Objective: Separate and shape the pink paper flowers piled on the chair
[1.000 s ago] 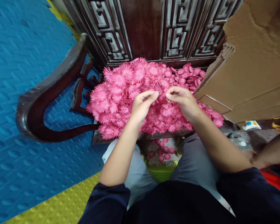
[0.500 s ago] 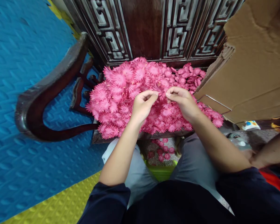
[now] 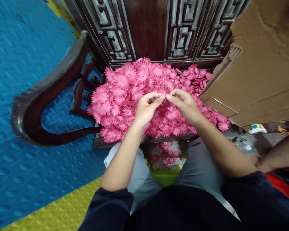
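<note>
A pink artificial flower [image 3: 164, 89] with thin petals stands up between my fingertips. My left hand [image 3: 146, 107] pinches its lower edge between thumb and index finger. From the other side my right hand [image 3: 186, 105] is closed in a pinch too, its thumb nearly touching the left one. Just where each finger grips the petals is partly hidden. Below and around both hands lies a large heap of similar pink flowers [image 3: 121, 96], spread over a dark wooden bench seat [image 3: 106, 143].
A curved wooden armrest [image 3: 26, 118] borders the heap on the left, a carved backrest [image 3: 148, 32] behind. A large cardboard box [image 3: 262, 73] stands at right. Several loose flowers [image 3: 170, 153] lie on the floor above a green object [image 3: 166, 177]. Another person's arm [image 3: 279, 152] reaches in at right.
My right hand has moved left, closing the gap to my left hand. The flower between them now stands up more visibly above the fingertips. The view has shifted slightly.
</note>
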Demonstrator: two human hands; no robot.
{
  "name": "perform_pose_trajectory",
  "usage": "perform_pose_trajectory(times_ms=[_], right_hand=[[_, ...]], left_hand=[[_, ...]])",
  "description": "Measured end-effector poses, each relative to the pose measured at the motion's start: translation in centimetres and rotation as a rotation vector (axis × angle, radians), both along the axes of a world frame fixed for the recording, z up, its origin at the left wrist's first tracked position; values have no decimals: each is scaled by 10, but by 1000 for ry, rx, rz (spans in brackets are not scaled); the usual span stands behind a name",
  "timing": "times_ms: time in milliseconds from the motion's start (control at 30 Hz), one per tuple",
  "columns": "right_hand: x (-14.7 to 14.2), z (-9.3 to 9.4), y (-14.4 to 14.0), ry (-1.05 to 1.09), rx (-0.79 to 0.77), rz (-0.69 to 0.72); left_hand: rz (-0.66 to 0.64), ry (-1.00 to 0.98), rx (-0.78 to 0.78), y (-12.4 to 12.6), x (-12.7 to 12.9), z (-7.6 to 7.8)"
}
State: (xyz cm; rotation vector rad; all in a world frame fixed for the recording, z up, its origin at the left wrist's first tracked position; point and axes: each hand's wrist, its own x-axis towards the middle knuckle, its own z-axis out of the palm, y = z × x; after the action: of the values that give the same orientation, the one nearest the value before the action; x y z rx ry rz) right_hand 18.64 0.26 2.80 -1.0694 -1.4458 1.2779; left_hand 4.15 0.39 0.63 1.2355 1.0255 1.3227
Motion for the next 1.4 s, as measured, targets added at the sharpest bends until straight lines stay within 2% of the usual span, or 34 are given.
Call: perform_pose_trajectory(times_ms=[167,333,433,500,567,600,667,733,833,1000,1100,1233,1400], right_hand=[[-2,-3,3,-17,5,-69],[3,-2,5,91,-18,-151],[9,-5,10,140,-81,-207],[13,-9,14,142,-131,-254],[14,-12,17,135,-167,-279],[14,-13,18,134,-175,-281],[11,-13,16,135,-177,-266],[7,-12,12,129,-165,-228],[3,-10,7,105,-131,-180],[3,-9,6,86,-116,-166],[4,-8,6,88,-105,-163],[5,-7,6,75,-86,-144],[7,-8,5,45,-59,-84]], left_hand=[[83,52,48,0,0,0],[309,82,164,1,-8,5],[531,105,280,4,-22,12],[742,194,362,6,-34,16],[946,459,353,9,-47,20],[1004,631,306,10,-52,20],[981,889,197,12,-59,20],[854,956,169,12,-60,17],[721,871,246,11,-53,11],[639,849,311,6,-36,7],[622,892,332,2,-30,8],[589,836,382,-6,-20,10],[449,817,424,-12,-4,8]])
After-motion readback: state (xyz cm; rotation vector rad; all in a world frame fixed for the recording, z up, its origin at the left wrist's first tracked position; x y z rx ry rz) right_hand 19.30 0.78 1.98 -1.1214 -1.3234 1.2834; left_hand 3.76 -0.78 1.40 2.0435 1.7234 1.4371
